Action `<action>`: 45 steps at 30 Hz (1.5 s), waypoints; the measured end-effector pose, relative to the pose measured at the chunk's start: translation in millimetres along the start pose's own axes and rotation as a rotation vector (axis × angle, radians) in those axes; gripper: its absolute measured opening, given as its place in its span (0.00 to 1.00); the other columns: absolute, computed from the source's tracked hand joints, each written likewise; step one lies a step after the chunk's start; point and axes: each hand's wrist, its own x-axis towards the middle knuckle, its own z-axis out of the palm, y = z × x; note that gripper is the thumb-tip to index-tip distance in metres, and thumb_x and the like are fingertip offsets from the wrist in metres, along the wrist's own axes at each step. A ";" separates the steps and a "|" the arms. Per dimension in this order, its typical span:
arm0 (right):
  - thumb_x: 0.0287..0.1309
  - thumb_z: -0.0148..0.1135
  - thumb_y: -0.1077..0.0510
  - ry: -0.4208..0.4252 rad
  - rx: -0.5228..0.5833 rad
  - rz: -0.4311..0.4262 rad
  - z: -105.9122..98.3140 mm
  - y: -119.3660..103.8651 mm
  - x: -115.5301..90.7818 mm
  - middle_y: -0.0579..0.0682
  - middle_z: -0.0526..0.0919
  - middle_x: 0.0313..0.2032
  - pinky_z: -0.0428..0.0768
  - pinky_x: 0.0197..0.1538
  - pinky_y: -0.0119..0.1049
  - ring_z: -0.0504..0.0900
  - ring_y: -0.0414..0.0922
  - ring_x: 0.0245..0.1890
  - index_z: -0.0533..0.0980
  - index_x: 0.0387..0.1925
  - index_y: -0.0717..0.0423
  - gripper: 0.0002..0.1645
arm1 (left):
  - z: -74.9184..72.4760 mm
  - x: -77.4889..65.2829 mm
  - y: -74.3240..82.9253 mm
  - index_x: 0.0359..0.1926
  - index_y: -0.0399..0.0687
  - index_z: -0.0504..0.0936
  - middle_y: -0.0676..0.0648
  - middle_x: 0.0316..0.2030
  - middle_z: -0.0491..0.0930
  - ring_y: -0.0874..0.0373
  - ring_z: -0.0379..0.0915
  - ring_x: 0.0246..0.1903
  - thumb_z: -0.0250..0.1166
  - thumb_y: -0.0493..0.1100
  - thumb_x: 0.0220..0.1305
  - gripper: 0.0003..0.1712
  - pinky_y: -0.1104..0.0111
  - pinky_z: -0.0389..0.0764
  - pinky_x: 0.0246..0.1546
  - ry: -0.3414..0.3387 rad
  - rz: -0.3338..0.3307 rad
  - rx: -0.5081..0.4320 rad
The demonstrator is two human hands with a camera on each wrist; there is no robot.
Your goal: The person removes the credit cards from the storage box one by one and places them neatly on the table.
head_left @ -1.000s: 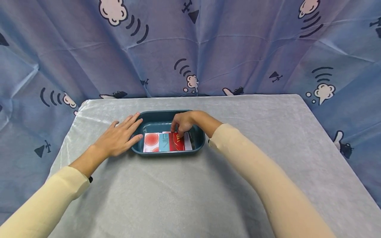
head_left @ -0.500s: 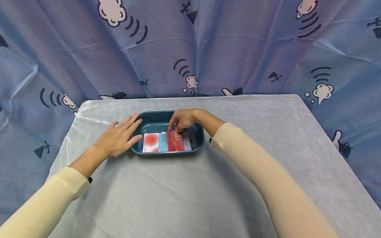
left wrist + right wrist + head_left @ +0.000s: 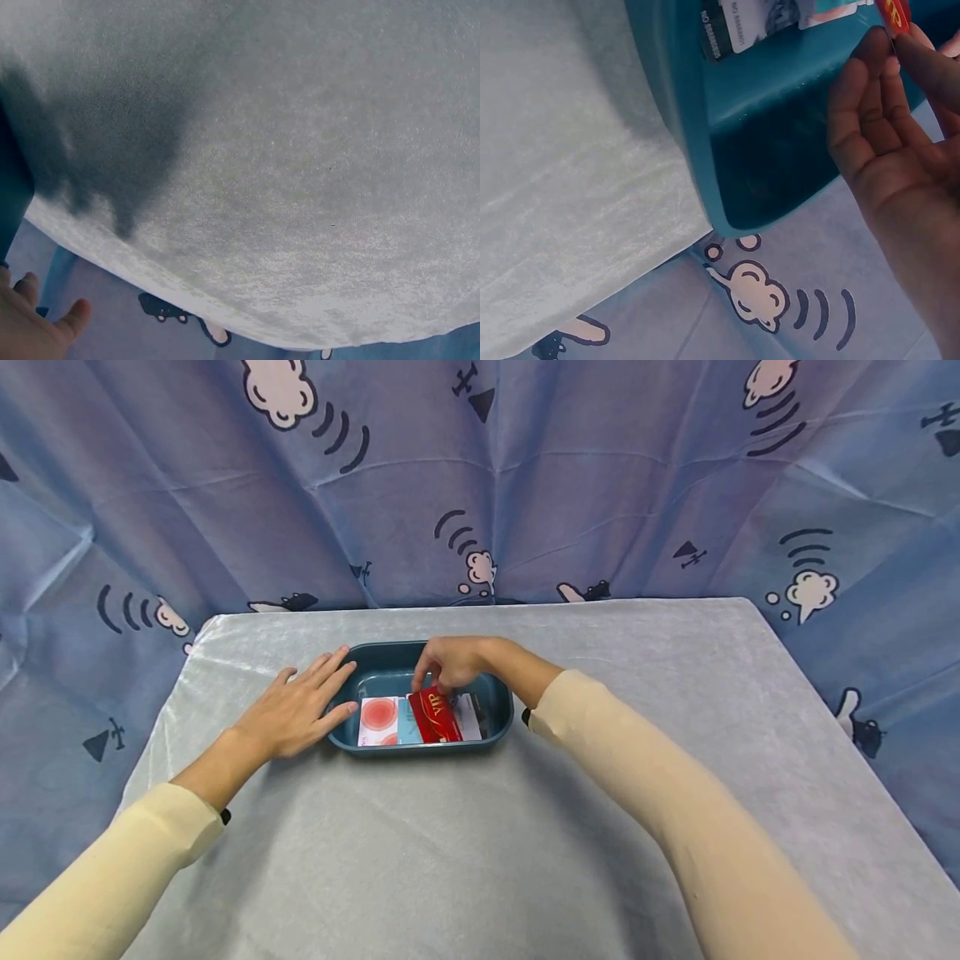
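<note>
Over the teal tray [image 3: 420, 751], my right hand [image 3: 456, 662] pinches a red VIP card [image 3: 435, 715] by its far edge, between thumb and fingers. The card is tilted and overlaps the others in the head view. A white card with pink-red circles [image 3: 378, 716], a light blue card [image 3: 407, 727] and a white card [image 3: 467, 718] lie in a row along the tray's near side. A dark card [image 3: 715, 31] shows beside the white one in the right wrist view. My left hand [image 3: 296, 708] lies with straight, spread fingers at the tray's left rim.
The tray stands on a table with a pale grey velvety cloth [image 3: 390, 860]. Behind the table's far edge hangs a blue-purple patterned curtain [image 3: 600, 485].
My right hand has shifted left with the red card, which has lifted and turned away from its upright place in the row. My left hand has stayed at the rim.
</note>
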 end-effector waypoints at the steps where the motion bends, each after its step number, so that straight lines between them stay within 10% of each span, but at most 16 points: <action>1: 0.61 0.54 0.76 -0.003 0.004 0.004 -0.7 -0.8 -0.6 0.58 0.81 0.54 0.81 0.53 0.39 0.80 0.50 0.44 0.79 0.59 0.62 0.25 | 0.1 0.0 -0.1 0.78 0.44 0.51 0.45 0.79 0.40 0.41 0.42 0.76 0.46 0.62 0.76 0.41 0.35 0.51 0.66 -0.001 0.000 0.000; 15: 0.63 0.51 0.76 0.097 0.065 0.072 -30.3 2.9 -27.0 0.62 0.80 0.48 0.82 0.49 0.43 0.80 0.55 0.42 0.70 0.68 0.58 0.33 | -0.8 -0.2 0.6 0.79 0.44 0.50 0.44 0.79 0.40 0.41 0.43 0.76 0.46 0.62 0.76 0.42 0.34 0.50 0.66 -0.002 -0.002 -0.005; 45: 0.67 0.52 0.71 0.647 0.396 0.232 -72.9 77.0 -84.2 0.64 0.72 0.52 0.82 0.52 0.40 0.77 0.55 0.49 0.63 0.73 0.56 0.34 | 0.5 -0.7 2.2 0.78 0.44 0.52 0.44 0.79 0.42 0.42 0.43 0.76 0.45 0.64 0.75 0.42 0.36 0.51 0.67 0.018 -0.001 0.003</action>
